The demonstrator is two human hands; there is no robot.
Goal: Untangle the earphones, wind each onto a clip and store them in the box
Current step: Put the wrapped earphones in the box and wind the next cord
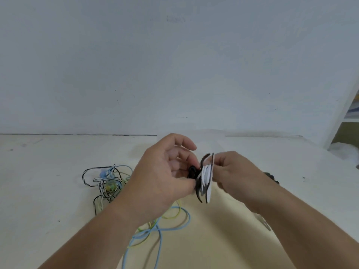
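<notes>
earphones (206, 174), perhaps on clip (208, 197), in right hand (236, 174)

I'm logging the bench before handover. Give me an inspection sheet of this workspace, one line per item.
Surface: pale table, lightly marked.
Job's things: clip wound with white cable, held above the table; tangle of blue, yellow-green and striped earphones at left; box not seen.
Clutter: dark object behind the right wrist, too hidden to identify.
Hands: right hand grips the clip; left hand pinches a black end beside it.
Cables: blue and yellow-green loops lie on the table under the left forearm.
Surroundings: plain wall; shelf at far right.
</notes>
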